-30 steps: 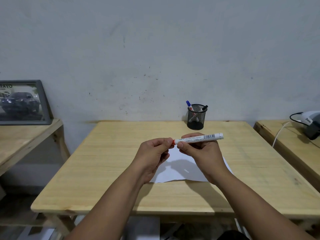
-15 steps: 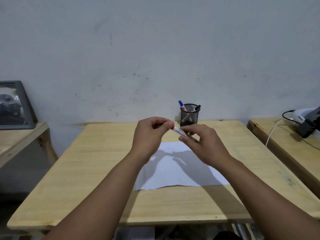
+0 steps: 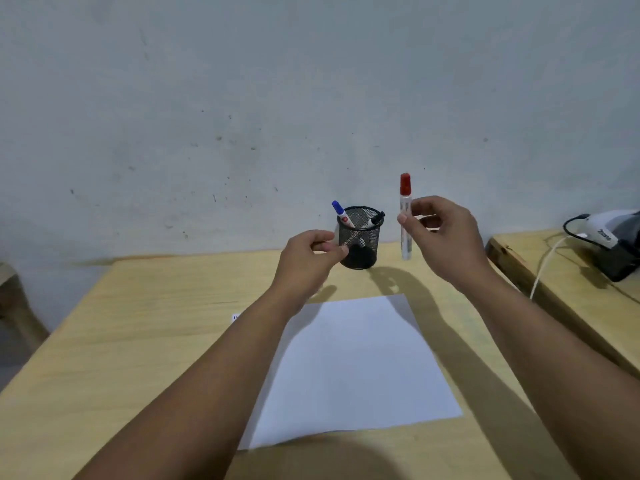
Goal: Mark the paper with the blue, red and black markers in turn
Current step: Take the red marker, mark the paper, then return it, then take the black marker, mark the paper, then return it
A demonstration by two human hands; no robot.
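My right hand (image 3: 446,237) pinches the red marker (image 3: 405,216) by its white barrel and holds it upright, red cap on top, just right of the black mesh cup (image 3: 360,251). The blue marker (image 3: 341,213) and the black marker (image 3: 375,219) lean inside the cup at the table's far edge. My left hand (image 3: 304,261) hovers at the cup's left side with its fingers curled and its thumb tip against the mesh; nothing shows in it. The white paper (image 3: 356,368) lies flat on the wooden table (image 3: 138,341) between my forearms. I see no marks on it.
A second wooden table (image 3: 568,289) stands to the right, carrying a grey-and-black device (image 3: 613,240) with a white cable (image 3: 543,268). A small white label (image 3: 235,317) lies left of the paper. The wall rises right behind the cup.
My hands have come apart. The left hand let go of the red marker's end and moved to the cup. The right hand turned the marker upright and lifted it beside the cup.
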